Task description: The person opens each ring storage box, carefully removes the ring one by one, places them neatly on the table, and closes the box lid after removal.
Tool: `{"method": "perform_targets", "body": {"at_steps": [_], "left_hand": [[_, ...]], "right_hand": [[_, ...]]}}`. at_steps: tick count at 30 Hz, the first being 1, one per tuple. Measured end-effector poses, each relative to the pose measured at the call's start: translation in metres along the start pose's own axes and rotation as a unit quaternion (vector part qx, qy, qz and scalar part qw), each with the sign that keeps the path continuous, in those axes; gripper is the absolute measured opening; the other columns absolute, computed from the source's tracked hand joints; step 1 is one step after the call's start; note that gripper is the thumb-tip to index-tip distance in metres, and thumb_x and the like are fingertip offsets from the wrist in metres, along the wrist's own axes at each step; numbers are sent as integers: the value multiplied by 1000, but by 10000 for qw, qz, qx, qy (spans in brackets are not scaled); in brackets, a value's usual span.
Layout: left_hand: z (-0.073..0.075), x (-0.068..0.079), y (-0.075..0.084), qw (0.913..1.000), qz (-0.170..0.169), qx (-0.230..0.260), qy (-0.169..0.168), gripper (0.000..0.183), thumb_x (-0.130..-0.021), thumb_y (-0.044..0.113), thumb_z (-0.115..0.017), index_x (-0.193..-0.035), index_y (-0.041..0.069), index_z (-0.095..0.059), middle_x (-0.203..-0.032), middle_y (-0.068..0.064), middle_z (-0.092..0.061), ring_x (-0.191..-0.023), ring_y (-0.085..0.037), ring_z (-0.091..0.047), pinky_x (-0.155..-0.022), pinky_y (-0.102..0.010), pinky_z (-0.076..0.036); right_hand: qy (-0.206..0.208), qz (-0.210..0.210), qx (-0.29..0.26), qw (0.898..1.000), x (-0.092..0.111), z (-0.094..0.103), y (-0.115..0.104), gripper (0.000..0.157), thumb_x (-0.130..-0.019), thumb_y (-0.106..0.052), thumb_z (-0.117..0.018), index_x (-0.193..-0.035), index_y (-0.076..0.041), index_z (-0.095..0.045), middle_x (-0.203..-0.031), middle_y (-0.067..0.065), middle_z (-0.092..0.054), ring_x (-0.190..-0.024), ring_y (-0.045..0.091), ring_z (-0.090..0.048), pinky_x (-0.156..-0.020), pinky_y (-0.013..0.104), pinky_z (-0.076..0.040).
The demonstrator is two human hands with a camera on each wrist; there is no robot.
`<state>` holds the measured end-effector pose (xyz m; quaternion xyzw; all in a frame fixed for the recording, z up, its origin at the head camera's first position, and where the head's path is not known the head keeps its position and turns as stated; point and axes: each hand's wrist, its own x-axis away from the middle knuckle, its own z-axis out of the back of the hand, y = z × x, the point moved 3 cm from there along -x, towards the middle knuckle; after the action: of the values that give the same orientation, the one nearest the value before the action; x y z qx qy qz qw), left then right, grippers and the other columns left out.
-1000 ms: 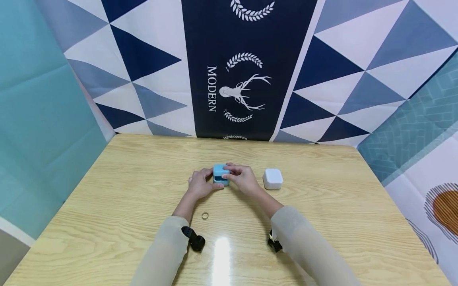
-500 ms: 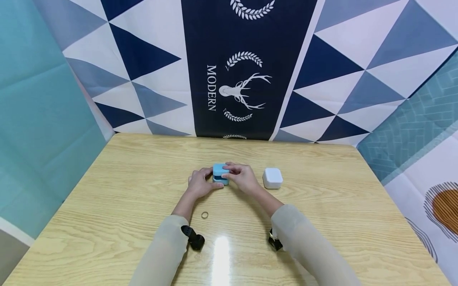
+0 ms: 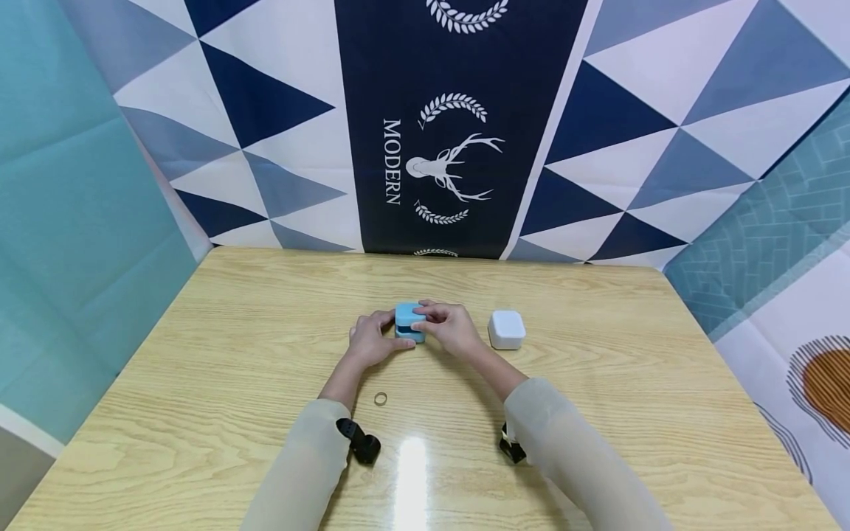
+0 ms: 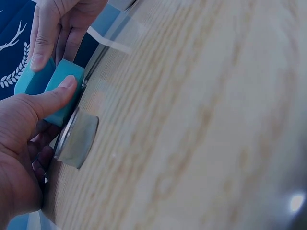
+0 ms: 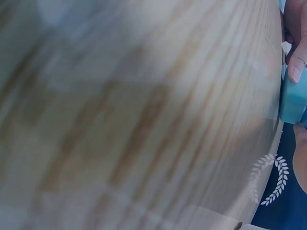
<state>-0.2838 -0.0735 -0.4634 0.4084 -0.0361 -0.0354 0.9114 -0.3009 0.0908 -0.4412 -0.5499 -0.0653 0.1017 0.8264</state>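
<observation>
A small light-blue box (image 3: 406,311) with rounded corners sits at mid-table, its lid parted from its base by a dark band. My left hand (image 3: 368,343) grips the base from the left, thumb across the front, as the left wrist view shows on the base (image 4: 66,91). From the right, my right hand (image 3: 454,333) pinches the lid (image 4: 29,82) between thumb and fingers. The inside of the box is hidden. A thin gold-coloured ring (image 3: 381,405) stands on the table nearer me, below the left hand; it looms large in the left wrist view.
To the right of my right hand is a white rounded box (image 3: 507,330). The wooden table (image 3: 598,354) ends at a patterned cloth backdrop (image 3: 434,88). Black wrist cameras (image 3: 364,446) hang under both sleeves.
</observation>
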Motion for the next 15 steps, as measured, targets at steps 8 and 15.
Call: {"method": "perform_targets", "body": {"at_steps": [8,15], "left_hand": [[0,-1,0,9999,51,117,-87,71,-75,40,-76,-137,16,-50,-138,-5,-51,-122,-28,-39,-99,-44,-25],[1,0,0,9999,51,138,-87,71,-75,40,-77,-137,17,-50,-138,-5,-51,-120,-29,-40,-98,-44,-26]], "right_hand": [[-38,-117,-50,9999,0,0,2,27,-81,-13,-72,-107,-7,-71,-133,6,-57,-128,17,-48,-95,30,-47],[-86,-173,-119,9997,0,0,2,27,-81,-11,-72,-108,-7,-71,-135,5,-55,-129,17,-47,-95,28,-47]]}}
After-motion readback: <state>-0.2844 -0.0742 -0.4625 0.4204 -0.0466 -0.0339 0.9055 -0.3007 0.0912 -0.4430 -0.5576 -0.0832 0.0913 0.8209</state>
